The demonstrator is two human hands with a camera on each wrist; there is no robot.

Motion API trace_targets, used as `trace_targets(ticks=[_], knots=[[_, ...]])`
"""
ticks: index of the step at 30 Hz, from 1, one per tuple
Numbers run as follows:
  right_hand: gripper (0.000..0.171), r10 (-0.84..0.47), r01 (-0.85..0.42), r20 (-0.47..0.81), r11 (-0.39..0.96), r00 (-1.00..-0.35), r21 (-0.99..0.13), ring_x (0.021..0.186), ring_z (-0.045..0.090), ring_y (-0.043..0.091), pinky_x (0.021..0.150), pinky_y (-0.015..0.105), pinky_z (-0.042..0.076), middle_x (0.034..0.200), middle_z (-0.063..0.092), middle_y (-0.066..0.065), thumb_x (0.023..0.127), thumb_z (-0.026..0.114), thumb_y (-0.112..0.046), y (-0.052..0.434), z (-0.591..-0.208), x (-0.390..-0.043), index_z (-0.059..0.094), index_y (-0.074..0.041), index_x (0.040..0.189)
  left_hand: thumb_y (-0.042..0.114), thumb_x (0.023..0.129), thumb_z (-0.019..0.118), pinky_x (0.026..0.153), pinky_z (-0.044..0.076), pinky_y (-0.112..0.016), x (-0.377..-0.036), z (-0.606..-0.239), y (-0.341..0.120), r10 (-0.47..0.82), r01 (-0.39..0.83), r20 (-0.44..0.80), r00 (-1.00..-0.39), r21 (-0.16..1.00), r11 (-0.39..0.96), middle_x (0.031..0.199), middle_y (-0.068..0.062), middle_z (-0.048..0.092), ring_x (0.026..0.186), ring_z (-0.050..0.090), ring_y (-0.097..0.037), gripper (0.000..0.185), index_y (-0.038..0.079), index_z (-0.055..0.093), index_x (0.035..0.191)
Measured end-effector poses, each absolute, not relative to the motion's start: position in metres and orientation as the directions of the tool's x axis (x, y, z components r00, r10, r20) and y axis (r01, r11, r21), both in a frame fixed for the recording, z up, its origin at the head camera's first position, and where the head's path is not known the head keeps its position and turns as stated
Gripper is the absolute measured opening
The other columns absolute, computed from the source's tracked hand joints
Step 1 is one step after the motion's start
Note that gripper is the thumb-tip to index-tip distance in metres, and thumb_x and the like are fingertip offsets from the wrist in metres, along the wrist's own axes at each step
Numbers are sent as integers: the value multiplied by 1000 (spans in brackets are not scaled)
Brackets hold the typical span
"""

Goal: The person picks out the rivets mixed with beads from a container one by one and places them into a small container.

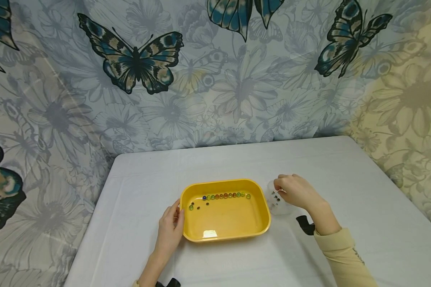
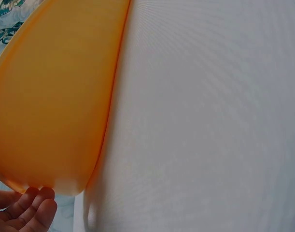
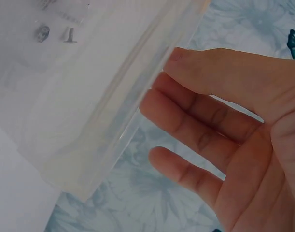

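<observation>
Fingers of the left hand (image 1: 169,227) lay nearly straight against the near left corner of the yellow tray (image 1: 225,237), touching its outer wall without curling round it; the left wrist view showed the fingertips (image 2: 38,203) just under the tray's (image 2: 50,96) orange-looking rim. Inside the tray, just beyond those fingers, a few marbles (image 1: 197,206) lay loose near the left wall, and past them a row of coloured marbles (image 1: 226,195) ran along the far wall. The tray sat on a white table (image 1: 136,247).

The right hand (image 1: 294,191) gripped a clear plastic cup (image 1: 278,203) just beside the tray's right wall, thumb and fingers set about its rim. In the right wrist view the thumb (image 3: 210,67) pressed on the cup's (image 3: 89,111) edge while the other fingers (image 3: 186,125) spread beside it. Small dark marks showed through the cup's wall near the grip; whether they were print or contents could not be told, and no writing was readable. A pale yellow sleeve (image 1: 341,255) covered the right forearm, with a black strap (image 1: 306,224) at the wrist.

Behind the table, beyond both hands, hung a floral cloth with butterflies (image 1: 136,59).
</observation>
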State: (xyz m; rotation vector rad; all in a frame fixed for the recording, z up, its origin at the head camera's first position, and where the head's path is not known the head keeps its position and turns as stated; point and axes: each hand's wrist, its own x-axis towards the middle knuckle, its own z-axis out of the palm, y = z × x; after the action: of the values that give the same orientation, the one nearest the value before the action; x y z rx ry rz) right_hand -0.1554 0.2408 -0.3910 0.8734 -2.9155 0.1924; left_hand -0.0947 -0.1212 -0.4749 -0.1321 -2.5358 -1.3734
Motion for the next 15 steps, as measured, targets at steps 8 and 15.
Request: trace_targets(ticks=[8, 15], knots=[[16, -535, -544, 109, 835, -838, -80, 62, 51, 14, 63, 36, 46, 72, 55, -1, 72, 75, 1, 243, -391, -154, 62, -7, 76, 7, 93, 54, 69, 50, -24, -94, -474, -121, -40, 194, 260, -965, 806, 559, 87, -3, 53, 78, 50, -12, 38, -5, 49, 129], [15, -530, -540, 109, 837, -841, -94, 62, 50, 13, 64, 37, 46, 73, 55, -1, 73, 74, 1, 241, -391, -155, 63, -7, 77, 8, 94, 53, 70, 50, -24, -94, -473, -121, -40, 189, 253, -967, 809, 556, 88, -4, 53, 78, 50, -12, 38, -5, 49, 129]])
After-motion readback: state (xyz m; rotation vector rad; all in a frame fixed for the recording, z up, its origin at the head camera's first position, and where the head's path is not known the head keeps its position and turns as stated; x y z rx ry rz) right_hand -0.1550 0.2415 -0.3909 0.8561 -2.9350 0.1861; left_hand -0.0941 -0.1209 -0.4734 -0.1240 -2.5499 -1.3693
